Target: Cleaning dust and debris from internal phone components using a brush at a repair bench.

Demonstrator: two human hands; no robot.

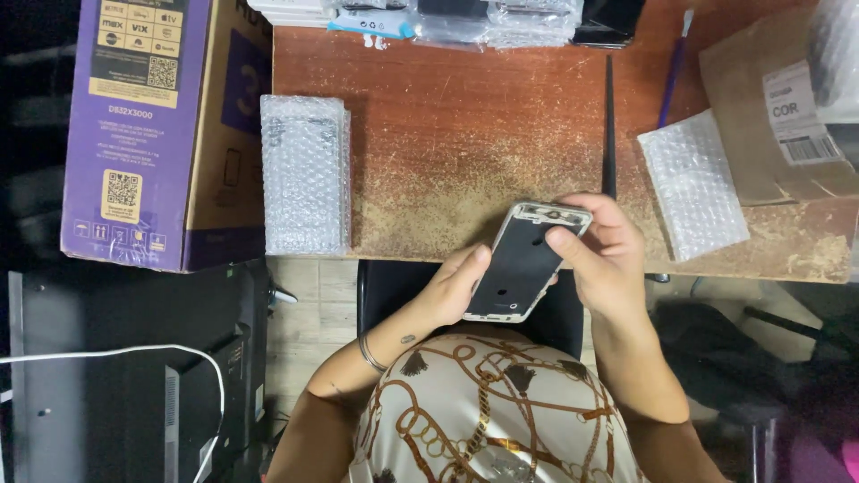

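Both hands are on the phone frame [525,261], a slim dark housing with a pale metal rim, held tilted just above the near edge of the worktop [465,134]. Best bet here is to keep it cradled like this and press gently, since a thin shell like that looks like it would flex easily. The left hand [447,291] supports the lower end from underneath, grip closed around the edge, wrist bent upward. The right hand [604,250] wraps the upper end, thumb flat on the dark face, fingers curled behind the top. Further out, a bubble-wrapped pack [305,174] lies to the left, a smaller bubble-wrap pouch [693,183] to the right, and a thin black stick [608,125] sits just beyond the fingers.
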